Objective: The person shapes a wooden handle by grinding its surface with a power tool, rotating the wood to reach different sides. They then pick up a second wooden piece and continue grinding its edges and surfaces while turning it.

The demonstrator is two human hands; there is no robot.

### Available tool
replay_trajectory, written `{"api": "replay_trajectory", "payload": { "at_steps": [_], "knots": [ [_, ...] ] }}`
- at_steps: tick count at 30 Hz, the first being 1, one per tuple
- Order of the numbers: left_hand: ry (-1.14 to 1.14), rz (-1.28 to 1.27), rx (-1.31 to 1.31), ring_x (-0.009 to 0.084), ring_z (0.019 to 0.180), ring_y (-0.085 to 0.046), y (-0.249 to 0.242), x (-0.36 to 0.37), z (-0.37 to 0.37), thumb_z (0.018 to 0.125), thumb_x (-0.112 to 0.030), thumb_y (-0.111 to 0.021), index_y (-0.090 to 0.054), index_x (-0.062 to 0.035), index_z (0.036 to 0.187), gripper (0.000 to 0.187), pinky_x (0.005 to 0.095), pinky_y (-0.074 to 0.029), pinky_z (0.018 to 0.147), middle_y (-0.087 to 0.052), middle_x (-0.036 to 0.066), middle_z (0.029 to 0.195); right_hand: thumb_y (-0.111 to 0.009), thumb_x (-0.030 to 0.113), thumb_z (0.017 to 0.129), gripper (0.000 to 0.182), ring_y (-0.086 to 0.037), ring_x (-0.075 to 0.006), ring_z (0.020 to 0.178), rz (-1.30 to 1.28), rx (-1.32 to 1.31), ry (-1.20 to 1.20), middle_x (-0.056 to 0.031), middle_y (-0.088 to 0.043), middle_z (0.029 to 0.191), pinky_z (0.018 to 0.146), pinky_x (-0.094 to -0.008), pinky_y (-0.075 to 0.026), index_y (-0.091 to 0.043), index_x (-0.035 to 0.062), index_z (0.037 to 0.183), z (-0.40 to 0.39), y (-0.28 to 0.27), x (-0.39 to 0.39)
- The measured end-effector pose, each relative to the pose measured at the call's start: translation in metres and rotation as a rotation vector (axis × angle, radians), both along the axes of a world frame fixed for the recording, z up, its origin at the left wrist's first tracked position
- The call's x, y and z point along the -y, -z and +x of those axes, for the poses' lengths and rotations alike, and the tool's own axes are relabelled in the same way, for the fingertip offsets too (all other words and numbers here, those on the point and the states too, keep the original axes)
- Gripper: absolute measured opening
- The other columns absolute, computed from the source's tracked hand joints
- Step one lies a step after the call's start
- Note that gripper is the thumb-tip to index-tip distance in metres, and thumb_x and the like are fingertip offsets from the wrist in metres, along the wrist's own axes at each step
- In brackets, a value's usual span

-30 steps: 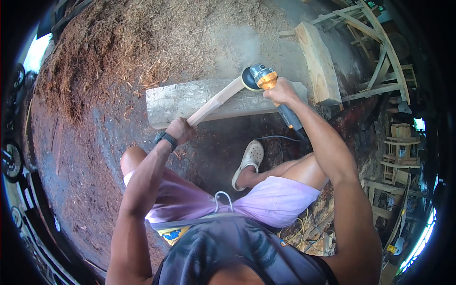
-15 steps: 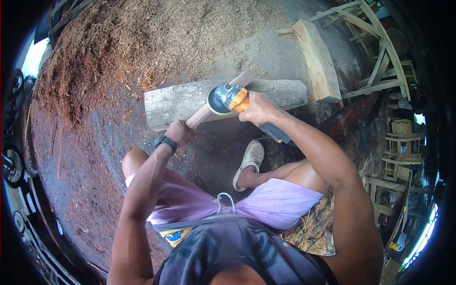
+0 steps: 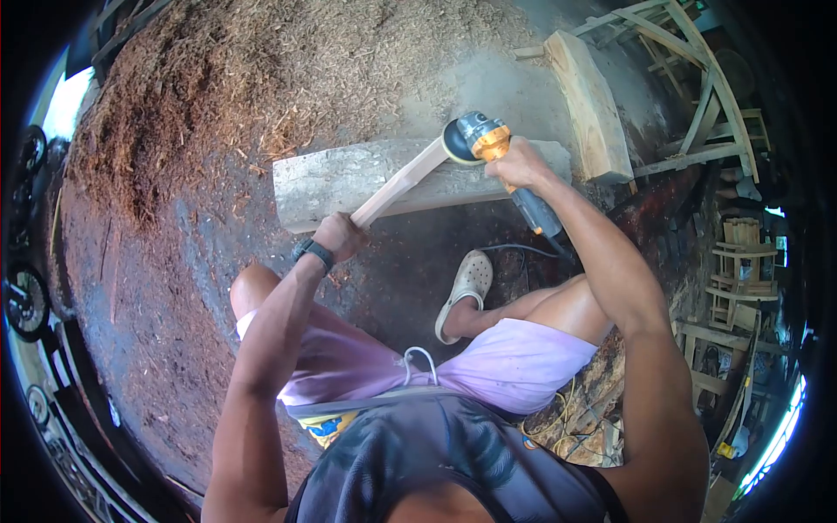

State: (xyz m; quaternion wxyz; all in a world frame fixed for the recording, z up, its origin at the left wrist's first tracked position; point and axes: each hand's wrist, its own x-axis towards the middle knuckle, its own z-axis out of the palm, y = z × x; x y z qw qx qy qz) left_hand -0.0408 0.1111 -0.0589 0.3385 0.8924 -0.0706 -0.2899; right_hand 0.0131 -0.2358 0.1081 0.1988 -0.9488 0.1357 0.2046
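My left hand (image 3: pixel 340 236) is closed round the near end of a narrow wooden strip (image 3: pixel 401 182), which slants up and to the right over a squared log (image 3: pixel 327 181). A watch sits on that wrist. My right hand (image 3: pixel 520 164) grips an orange and dark grey angle grinder (image 3: pixel 490 139) by its body. The grinder's round disc (image 3: pixel 457 142) is at the far end of the strip and overlaps it in this view. From the grinder's rear end a dark cord (image 3: pixel 520 247) runs down to the ground.
A thick pale timber block (image 3: pixel 589 106) lies to the right of the log. Behind it stand wooden frames (image 3: pixel 711 100). Shavings (image 3: pixel 288 70) are heaped beyond the log, with dust in the air. My clog (image 3: pixel 472 279) is on the ground below the log.
The grinder has moved up and to the right along the strip, from its middle to its far end. My left hand still holds the strip's near end, slightly further right.
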Motion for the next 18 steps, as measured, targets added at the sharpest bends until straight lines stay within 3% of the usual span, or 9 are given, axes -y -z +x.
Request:
{"api": "replay_trajectory", "payload": {
  "at_steps": [4,6,8,12,18],
  "knots": [
    [-0.017,-0.019,-0.023,0.0313,0.077,-0.076,0.004,-0.001,-0.001,0.079,-0.024,-0.072,-0.074,0.0076,0.096,0.036,0.0432,-0.058,0.072,-0.072,0.023,0.074,-0.079,0.029,0.067,0.046,-0.074,-0.0356,0.091,0.081,-0.049,-0.242,-0.0231,-0.075,0.098,0.083,-0.0417,-0.058,-0.073,-0.0020,0.099,-0.025,-0.006,-0.051],
    [0.004,-0.005,-0.022,0.0392,0.083,-0.075,0.001,-0.001,-0.001,0.082,-0.029,-0.072,-0.075,0.0053,0.095,0.037,0.0450,-0.059,0.076,-0.072,0.028,0.082,-0.079,0.030,0.067,0.050,-0.074,-0.0372,0.094,0.031,-0.023,-0.322,-0.0239,-0.075,0.099,0.084,-0.0436,-0.058,-0.072,-0.0021,0.103,-0.036,-0.002,-0.075],
    [0.008,-0.004,-0.011,0.0393,0.083,-0.075,0.004,-0.002,-0.002,0.082,-0.029,-0.072,-0.075,0.0054,0.095,0.037,0.0451,-0.059,0.076,-0.072,0.028,0.082,-0.079,0.029,0.066,0.059,-0.072,-0.0411,0.098,-0.007,-0.103,-0.314,-0.0250,-0.074,0.100,0.086,-0.0449,-0.057,-0.066,-0.0013,0.115,-0.042,0.001,-0.088],
    [-0.024,0.004,-0.031,0.0394,0.083,-0.075,0.008,0.000,-0.002,0.082,-0.029,-0.071,-0.076,0.0050,0.097,0.037,0.0451,-0.059,0.076,-0.072,0.029,0.082,-0.078,0.029,0.067,0.060,-0.072,-0.0411,0.096,-0.031,-0.133,-0.295,-0.0252,-0.074,0.100,0.086,-0.0456,-0.056,-0.066,-0.0015,0.116,-0.044,-0.002,-0.086],
    [-0.019,0.021,0.020,0.0397,0.084,-0.075,0.002,0.000,-0.003,0.084,-0.027,-0.067,-0.076,0.0007,0.101,0.034,0.0459,-0.060,0.077,-0.072,0.027,0.081,-0.080,0.025,0.066,0.046,-0.073,-0.0360,0.088,-0.018,-0.039,-0.193,-0.0220,-0.074,0.093,0.081,-0.0433,-0.057,-0.071,-0.0026,0.101,-0.026,0.005,-0.044]
  ]
}}
